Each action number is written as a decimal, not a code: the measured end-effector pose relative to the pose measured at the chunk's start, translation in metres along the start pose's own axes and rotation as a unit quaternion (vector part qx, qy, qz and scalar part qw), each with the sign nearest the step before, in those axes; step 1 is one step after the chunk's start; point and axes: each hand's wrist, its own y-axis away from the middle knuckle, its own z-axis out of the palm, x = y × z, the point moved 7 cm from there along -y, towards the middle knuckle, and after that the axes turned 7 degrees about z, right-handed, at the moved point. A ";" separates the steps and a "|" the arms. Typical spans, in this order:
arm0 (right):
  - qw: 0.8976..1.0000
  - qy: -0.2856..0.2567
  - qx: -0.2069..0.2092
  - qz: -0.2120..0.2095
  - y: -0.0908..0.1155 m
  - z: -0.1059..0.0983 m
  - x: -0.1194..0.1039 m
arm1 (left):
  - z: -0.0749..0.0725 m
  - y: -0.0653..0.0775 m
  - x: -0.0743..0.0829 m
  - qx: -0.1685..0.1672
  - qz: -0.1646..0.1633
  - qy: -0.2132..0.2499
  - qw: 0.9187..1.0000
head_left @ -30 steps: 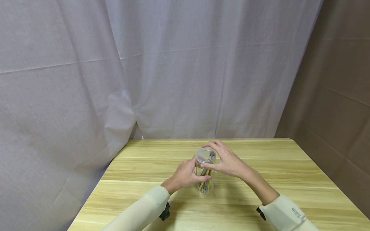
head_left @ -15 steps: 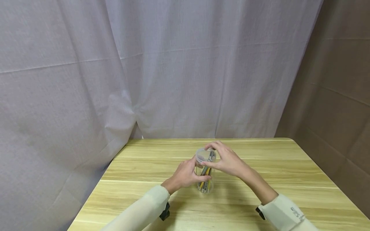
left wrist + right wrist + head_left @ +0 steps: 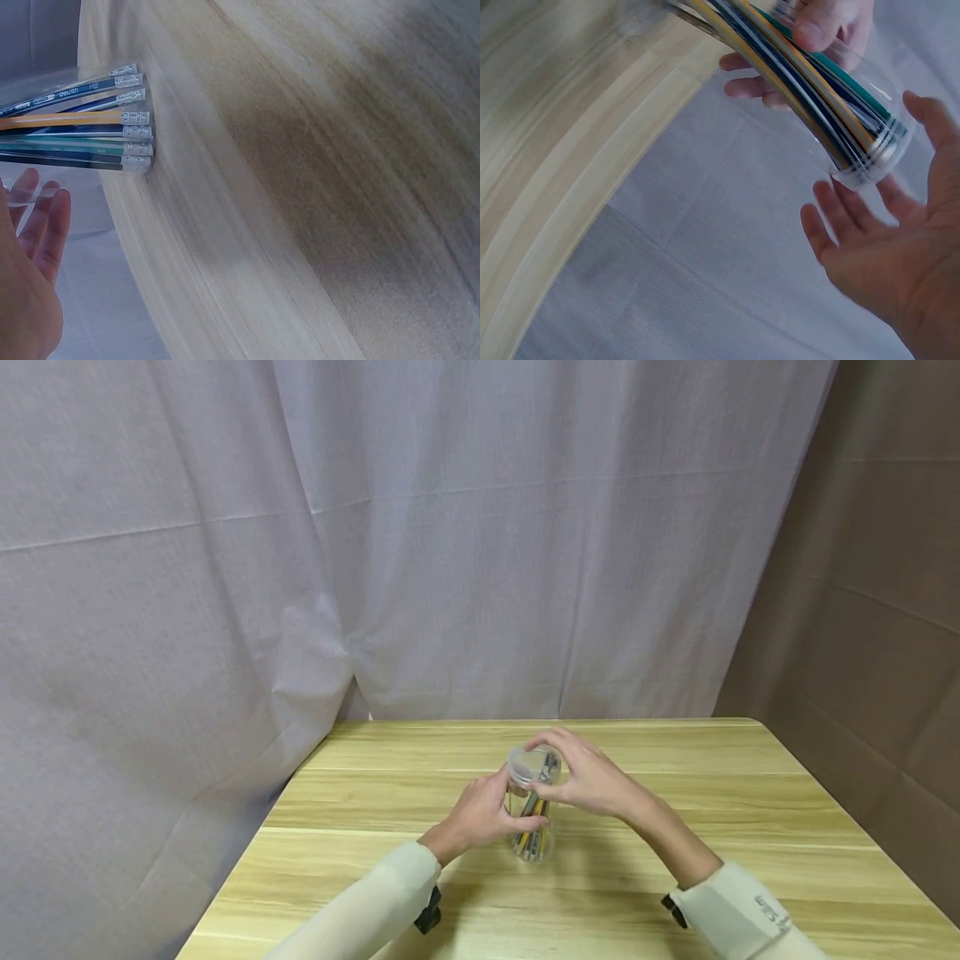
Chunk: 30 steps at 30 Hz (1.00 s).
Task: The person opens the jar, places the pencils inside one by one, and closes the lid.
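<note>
A clear cylindrical jar (image 3: 550,850) stands upright on the table, with several pencils (image 3: 533,839) inside. Their white eraser ends sit at the bottom, plain in the left wrist view, where the pencils (image 3: 82,124) show blue, green and yellow barrels. My left hand (image 3: 476,810) holds the jar's body from the left, thumb across the front. On top is a translucent round lid (image 3: 525,762). Thumb and fingers of my right hand (image 3: 588,778) grip its edge from the right. In the right wrist view, that hand (image 3: 900,255) curves about the jar's top end.
The wood-grain table (image 3: 360,860) extends around the jar to both sides. Grey curtain cloth (image 3: 465,568) hangs behind its far edge, and a brownish cloth (image 3: 862,593) hangs along the right. Black wrist devices show at both cuffs.
My right thumb and fingers have shifted slightly along the lid's rim, lifting a little and settling back. The left hand and the jar have stayed in place.
</note>
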 end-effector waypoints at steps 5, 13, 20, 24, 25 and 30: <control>0.999 0.022 0.048 0.014 0.001 0.002 0.002 | 0.001 0.001 0.000 -0.001 -0.002 -0.001 1.000; 0.999 -0.019 -0.017 -0.030 0.004 0.001 -0.002 | 0.000 0.000 0.003 0.005 0.004 -0.001 1.000; 1.000 -0.010 -0.001 0.013 0.003 -0.003 0.003 | 0.001 0.000 0.003 0.005 0.010 -0.006 1.000; 0.999 0.006 0.028 0.019 0.003 -0.002 0.005 | 0.001 -0.001 0.003 0.001 0.011 -0.006 1.000; 0.999 0.005 0.027 0.018 0.003 -0.002 0.005 | 0.001 -0.001 0.003 0.001 0.011 -0.006 1.000; 1.000 -0.012 -0.014 -0.015 0.002 0.002 0.001 | 0.000 -0.001 0.001 0.004 0.010 -0.006 1.000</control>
